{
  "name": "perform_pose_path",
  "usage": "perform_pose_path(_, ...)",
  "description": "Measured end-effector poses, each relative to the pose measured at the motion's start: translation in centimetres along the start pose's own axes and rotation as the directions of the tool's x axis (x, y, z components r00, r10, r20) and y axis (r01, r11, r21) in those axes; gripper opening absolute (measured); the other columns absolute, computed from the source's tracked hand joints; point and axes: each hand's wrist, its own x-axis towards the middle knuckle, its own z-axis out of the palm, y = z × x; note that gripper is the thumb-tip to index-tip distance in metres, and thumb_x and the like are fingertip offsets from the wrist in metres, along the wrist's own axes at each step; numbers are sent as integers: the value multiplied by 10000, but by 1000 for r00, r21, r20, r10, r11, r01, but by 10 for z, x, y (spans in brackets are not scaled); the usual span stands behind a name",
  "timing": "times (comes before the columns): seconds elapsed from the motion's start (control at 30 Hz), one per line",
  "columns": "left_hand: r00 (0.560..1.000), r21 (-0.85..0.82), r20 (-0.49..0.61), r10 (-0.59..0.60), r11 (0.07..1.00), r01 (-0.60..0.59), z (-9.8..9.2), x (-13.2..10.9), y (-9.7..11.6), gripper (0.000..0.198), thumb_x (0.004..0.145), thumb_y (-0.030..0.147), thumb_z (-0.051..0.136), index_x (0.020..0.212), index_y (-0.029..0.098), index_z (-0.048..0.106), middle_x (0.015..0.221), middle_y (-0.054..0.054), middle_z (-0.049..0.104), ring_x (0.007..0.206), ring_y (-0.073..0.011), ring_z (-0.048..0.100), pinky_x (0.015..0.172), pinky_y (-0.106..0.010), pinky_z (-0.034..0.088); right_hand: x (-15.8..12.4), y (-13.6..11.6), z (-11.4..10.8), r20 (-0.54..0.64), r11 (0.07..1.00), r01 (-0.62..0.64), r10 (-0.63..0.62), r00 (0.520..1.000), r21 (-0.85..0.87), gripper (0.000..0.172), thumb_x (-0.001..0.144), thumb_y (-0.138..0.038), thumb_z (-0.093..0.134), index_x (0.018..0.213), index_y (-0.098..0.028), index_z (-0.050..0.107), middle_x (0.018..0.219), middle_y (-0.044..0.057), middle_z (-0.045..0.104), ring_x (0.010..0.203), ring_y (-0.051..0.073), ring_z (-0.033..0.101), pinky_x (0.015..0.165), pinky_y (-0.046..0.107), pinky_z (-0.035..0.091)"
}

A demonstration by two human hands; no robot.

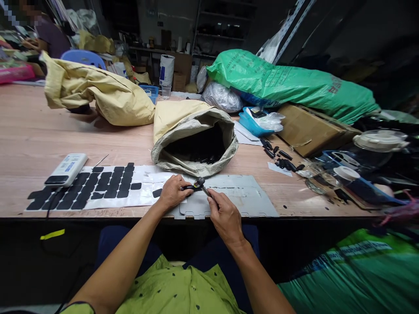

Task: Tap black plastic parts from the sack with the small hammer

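Observation:
My left hand (174,191) is closed around a slim black piece (188,187), held low over a grey-white board (252,196). In my right hand (226,214) is the handle of a dark tool with a rounded head (199,181), which looks like a ratchet wrench. That head meets or overlaps the black piece; a small yellow spot shows there. Just beyond the hands, an open beige sack (183,111) faces me with dark pieces inside. Left of my left hand lies a white sheet with rows of black rounded-square pads (122,181).
A white device with a cable (67,169) rests on the pads, beside a thin pointed tool (101,160). Loose black parts (284,163), a blue basket (257,122), a cardboard box (314,128) and a green sack (291,85) stand right. Another beige sack (108,93) lies left; a person sits beyond.

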Motion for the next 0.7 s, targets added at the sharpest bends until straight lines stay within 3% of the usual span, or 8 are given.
perform_pose_path(0.27,998,6,36,-47,999,47,-2,2,1,191,780,294,755,968,281,787,743,-5,538,825,-184,494,729,-298,383,4,-12,-1,-33,1000,10,-9,999,26,328,957,-290,463,1222,-238,649,1093,57,700,995,195,658,896,315,508)
perform_pose_path(0.5,996,9,57,-75,997,75,-6,1,6,105,778,300,751,873,262,779,731,0,541,821,-183,499,724,-293,384,5,-14,4,78,1000,4,-4,997,-2,314,940,-281,480,1193,-253,663,1058,41,707,952,187,656,830,288,500)
perform_pose_path(0.7,997,-27,34,-67,997,68,-4,1,4,191,744,298,773,923,230,773,783,-8,611,842,-189,532,756,-306,416,47,9,-2,-88,986,-23,9,996,-167,318,919,-260,499,1182,-263,677,1007,43,698,899,189,616,749,286,446)
